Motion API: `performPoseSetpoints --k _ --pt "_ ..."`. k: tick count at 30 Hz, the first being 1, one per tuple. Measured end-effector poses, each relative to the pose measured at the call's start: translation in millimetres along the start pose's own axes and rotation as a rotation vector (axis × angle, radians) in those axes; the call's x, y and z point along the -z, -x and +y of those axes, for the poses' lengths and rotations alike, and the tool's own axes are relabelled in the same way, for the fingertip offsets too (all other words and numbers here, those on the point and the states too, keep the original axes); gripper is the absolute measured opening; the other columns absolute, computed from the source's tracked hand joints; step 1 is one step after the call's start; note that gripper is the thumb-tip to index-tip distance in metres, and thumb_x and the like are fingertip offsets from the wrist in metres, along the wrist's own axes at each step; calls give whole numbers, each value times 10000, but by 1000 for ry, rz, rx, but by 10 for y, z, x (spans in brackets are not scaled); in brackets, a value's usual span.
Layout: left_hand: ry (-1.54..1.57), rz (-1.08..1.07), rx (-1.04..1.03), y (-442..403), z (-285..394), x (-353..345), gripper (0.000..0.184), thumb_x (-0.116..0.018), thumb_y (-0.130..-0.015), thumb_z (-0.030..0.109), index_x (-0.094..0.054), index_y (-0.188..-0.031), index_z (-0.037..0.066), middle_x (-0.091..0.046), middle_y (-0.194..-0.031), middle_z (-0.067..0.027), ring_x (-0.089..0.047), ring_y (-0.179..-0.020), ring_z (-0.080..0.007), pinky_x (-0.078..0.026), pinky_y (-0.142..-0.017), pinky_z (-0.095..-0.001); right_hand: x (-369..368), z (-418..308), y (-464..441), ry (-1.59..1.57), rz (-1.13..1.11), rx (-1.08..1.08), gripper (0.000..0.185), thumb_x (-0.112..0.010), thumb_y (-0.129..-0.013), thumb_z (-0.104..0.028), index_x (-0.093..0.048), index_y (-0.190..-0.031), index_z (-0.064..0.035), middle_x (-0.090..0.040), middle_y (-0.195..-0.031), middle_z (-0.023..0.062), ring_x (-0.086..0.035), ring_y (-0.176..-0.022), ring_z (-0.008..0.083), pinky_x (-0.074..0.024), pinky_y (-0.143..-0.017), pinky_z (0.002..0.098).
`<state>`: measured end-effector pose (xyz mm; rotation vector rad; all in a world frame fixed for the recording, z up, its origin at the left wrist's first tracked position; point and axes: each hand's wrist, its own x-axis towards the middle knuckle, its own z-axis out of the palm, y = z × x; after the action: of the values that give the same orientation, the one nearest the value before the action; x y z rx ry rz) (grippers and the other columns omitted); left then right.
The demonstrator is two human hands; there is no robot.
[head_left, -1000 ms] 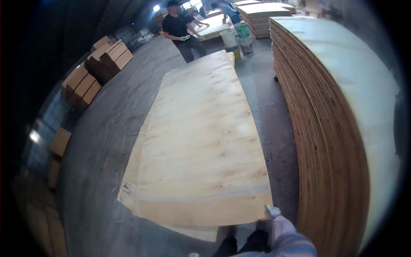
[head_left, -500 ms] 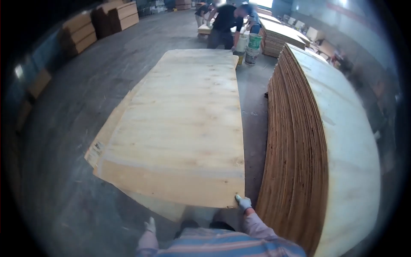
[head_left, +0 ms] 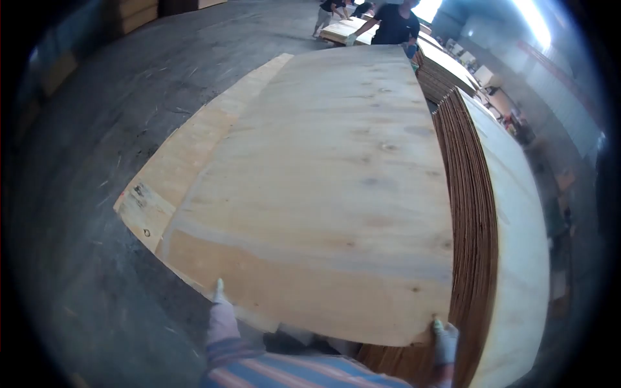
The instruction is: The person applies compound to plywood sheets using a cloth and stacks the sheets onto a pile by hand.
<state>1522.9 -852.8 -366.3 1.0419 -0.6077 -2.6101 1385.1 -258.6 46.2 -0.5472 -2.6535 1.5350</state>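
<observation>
A broad, pale wood veneer sheet (head_left: 323,187) stretches away in front of me, its right side overlapping the near part of a tall stack. My left hand (head_left: 220,294), in a light glove, grips its near edge left of the middle, thumb on top and fingers hidden underneath. At the near right corner my gloved right hand (head_left: 445,339) pinches the sheet the same way. Another sheet layer (head_left: 187,142) shows along the left side, with a dark-marked patch at its corner. At the far end stands a person in dark clothes (head_left: 396,26); whether they hold the sheet is unclear.
To the right rises the stack of thin wood sheets (head_left: 511,213), brown layered edges facing left. More stacked sheets (head_left: 446,64) lie behind it. Another person (head_left: 328,14) bends over pale boards (head_left: 343,30) at the back. Grey concrete floor (head_left: 84,271) with scattered splinters lies left.
My left hand has gone from free beside the sheet to gripping its near edge. The sheet has shifted right, over the stack's side. The far person has turned and stands more upright.
</observation>
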Motion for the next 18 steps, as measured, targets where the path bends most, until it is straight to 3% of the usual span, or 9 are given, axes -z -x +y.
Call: performPoseSetpoints --k 1,2,4,5,7,11,13,16,18 --pt "-29 40 -40 228 -20 -255 760 -487 -894 614 -363 -1439 99 -451 -1433 -103 -465 -1268 -341 -395 -1043 -516 253 557 -135 246 154 107 190 -669 -888 -170 -631 -780 -18 -584 -710 -17 -467 -637 99 -431 -582 285" --pt "-75 63 -85 559 -8 -715 741 -476 -906 601 -363 -1440 101 -449 -1435 -105 -460 -1274 -349 -393 -1046 -517 228 467 -63 180 273 206 266 -623 -914 -181 -580 -720 -5 -506 -634 5 -410 -618 112 -400 -555 320" --pt "18 -92 46 718 -137 -926 679 -417 -947 557 -353 -1448 103 -441 -1441 -109 -448 -1282 -367 -377 -1062 -526 479 507 -63 693 434 257 396 -446 -984 -249 -603 -720 1 -580 -649 214 -559 -557 337 -425 -558 462" --pt "14 -137 164 729 -297 -876 677 -398 -949 568 -352 -1451 116 -439 -1445 -102 -450 -1278 -371 -368 -1067 -535 600 562 -106 888 497 263 401 -392 -999 -260 -627 -786 -15 -594 -692 237 -577 -611 412 -438 -566 496" --pt "-181 -205 94 836 -607 -948 668 -398 -941 589 -381 -1434 138 -460 -1429 -99 -430 -1296 -359 -343 -1078 -553 960 1201 -348 1133 559 330 316 -386 -997 -232 -625 -930 -36 -617 -704 210 -605 -620 380 -475 -572 463" --pt "-229 -134 255 868 -644 -828 655 -442 -926 588 -379 -1431 176 -484 -1403 -102 -442 -1274 -345 -363 -1066 -536 1027 1602 -432 844 488 -189 498 -354 -990 -431 -659 -844 -65 -664 -791 228 -648 -742 414 -499 -722 516" --pt "-362 -97 291 997 -578 -1055 648 -470 -919 561 -392 -1417 154 -495 -1389 -110 -446 -1272 -339 -342 -1077 -528 929 2181 -402 832 435 -254 449 -361 -984 -383 -650 -867 -59 -667 -792 220 -656 -740 409 -512 -709 516" --pt "-728 -159 225 1341 -406 -1558 638 -511 -910 520 -411 -1397 121 -511 -1367 -122 -452 -1270 -329 -310 -1092 -517 610 3115 -334 863 225 -82 246 -400 -925 -206 -606 -941 -73 -669 -794 207 -672 -728 382 -535 -625 494" --pt "-1006 -214 115 1719 -148 -1896 631 -539 -903 492 -424 -1383 99 -521 -1353 -130 -455 -1268 -323 -289 -1102 -509 298 3683 -279 681 190 -79 212 -409 -911 -206 -579 -913 -79 -666 -790 211 -665 -720 394 -525 -633 530"
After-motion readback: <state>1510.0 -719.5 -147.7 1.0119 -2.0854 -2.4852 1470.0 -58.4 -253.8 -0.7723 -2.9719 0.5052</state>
